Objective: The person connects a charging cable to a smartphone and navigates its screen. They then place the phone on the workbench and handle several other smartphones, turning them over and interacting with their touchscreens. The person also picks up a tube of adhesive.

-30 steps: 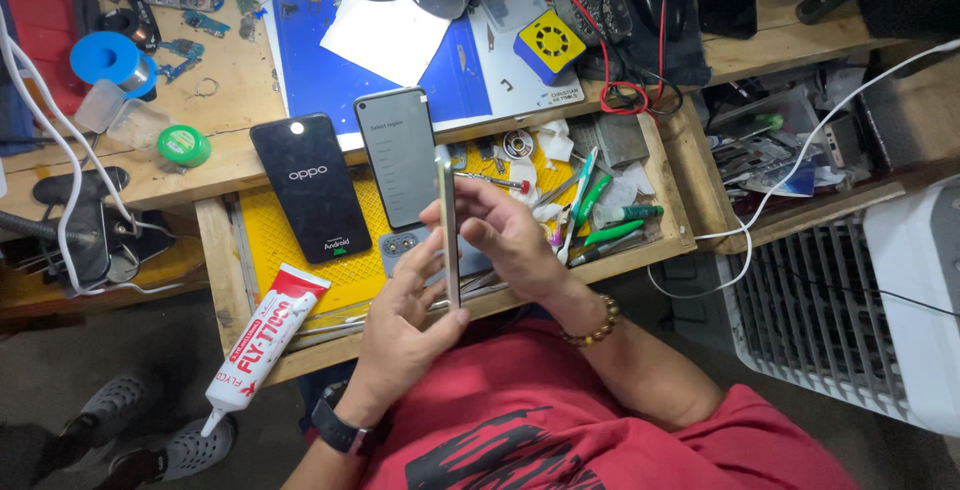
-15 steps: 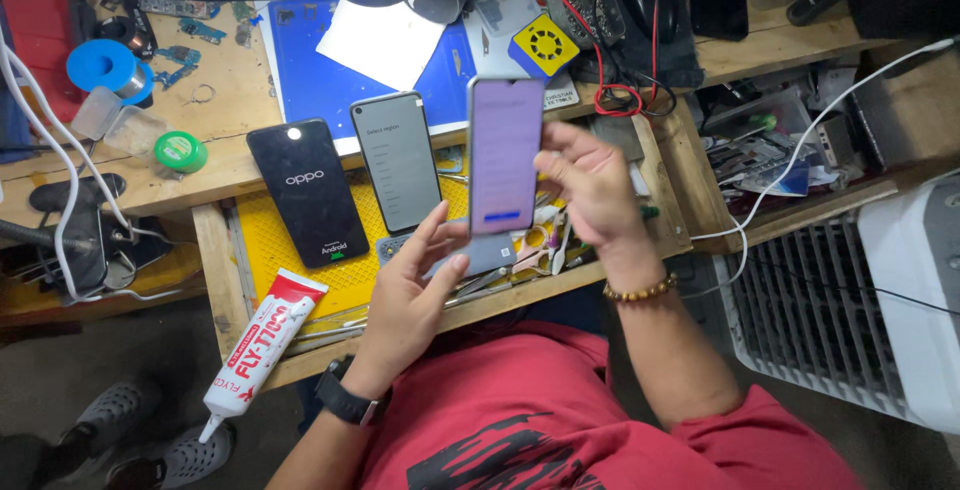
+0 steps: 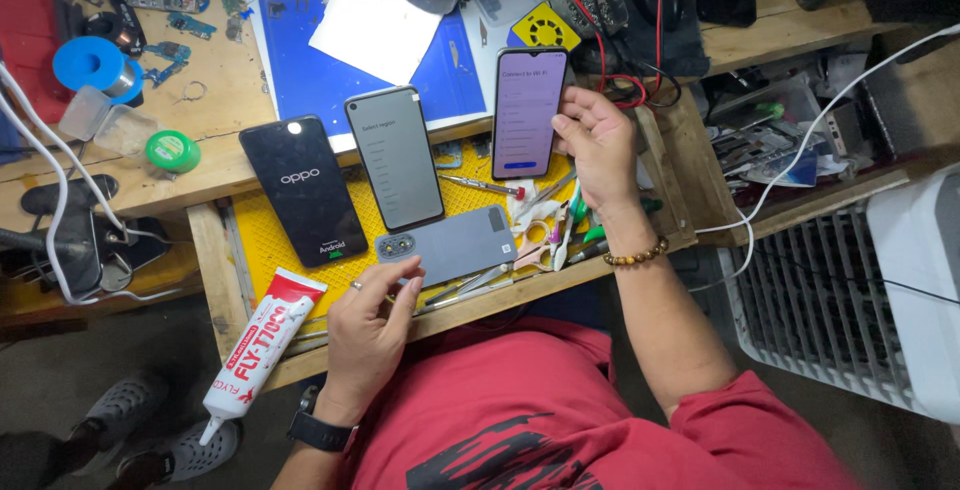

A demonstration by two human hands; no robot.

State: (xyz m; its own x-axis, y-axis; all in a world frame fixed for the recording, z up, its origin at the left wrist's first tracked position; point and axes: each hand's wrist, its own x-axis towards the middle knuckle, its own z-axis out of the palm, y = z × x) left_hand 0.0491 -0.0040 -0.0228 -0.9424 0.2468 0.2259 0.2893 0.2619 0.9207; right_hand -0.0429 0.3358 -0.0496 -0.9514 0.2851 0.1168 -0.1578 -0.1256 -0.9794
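My right hand grips a smartphone with a lit pale purple screen, holding it face up over the open drawer. My left hand rests on the drawer's front edge, its fingertips touching a grey phone back cover. Two more phones lean side by side against the bench edge. One has a grey lit screen and the other a black screen.
The yellow-lined wooden drawer holds a screwdriver, tweezers and small tools. A white and red glue tube lies across its front left corner. A blue mat, solder spool, green tin, cables and a white fan grille surround it.
The phone went from edge-on between both hands to face up in my right hand alone, then moved up and right. My left hand dropped to the grey back cover.
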